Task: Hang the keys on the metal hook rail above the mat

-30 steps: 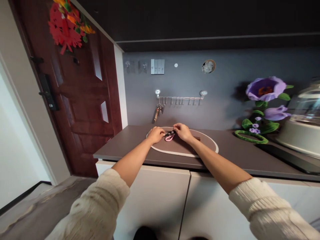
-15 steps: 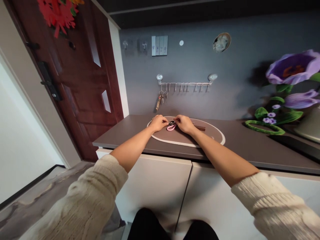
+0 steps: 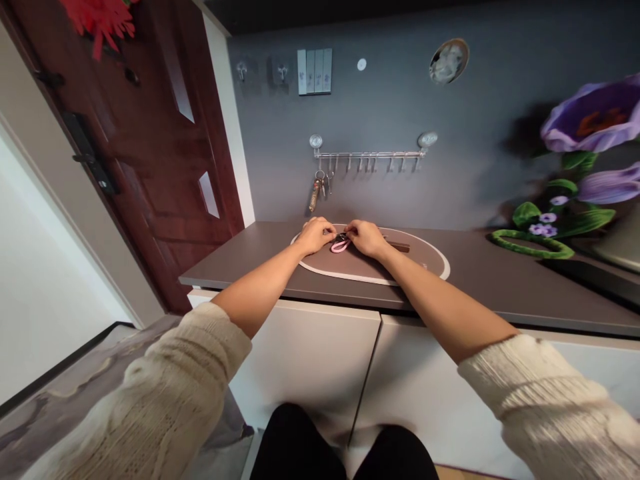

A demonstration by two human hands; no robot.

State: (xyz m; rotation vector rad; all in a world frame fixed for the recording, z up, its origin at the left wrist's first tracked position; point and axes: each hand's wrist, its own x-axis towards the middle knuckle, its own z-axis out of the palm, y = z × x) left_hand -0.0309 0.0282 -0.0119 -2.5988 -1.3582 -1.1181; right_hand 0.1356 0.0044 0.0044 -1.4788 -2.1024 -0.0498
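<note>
Over an oval brown mat [image 3: 350,267] with a pale rim, my left hand [image 3: 316,235] and my right hand [image 3: 366,238] are close together, fingers pinched. Between them is a keychain with a pink loop [image 3: 341,247] and small dark metal parts [image 3: 341,237]. Both hands grip its metal part from either side, while the pink loop hangs toward me. Fingers cover much of the metal, so its details are hidden. To the right of my right hand, a flat brown strip-like object [image 3: 399,247] lies on the mat, partly behind the wrist.
Above the mat, a clear hook rail [image 3: 370,155] is fixed to the grey wall, with keys and a tan fob [image 3: 314,195] hanging at its left end. Purple fabric flowers [image 3: 590,120] stand at the right of the counter [image 3: 480,280]. A dark red door [image 3: 165,167] is on the left.
The view has tilted down slightly, so the wall sits higher in the picture. Both hands stay at the keychain, with only small finger movements.
</note>
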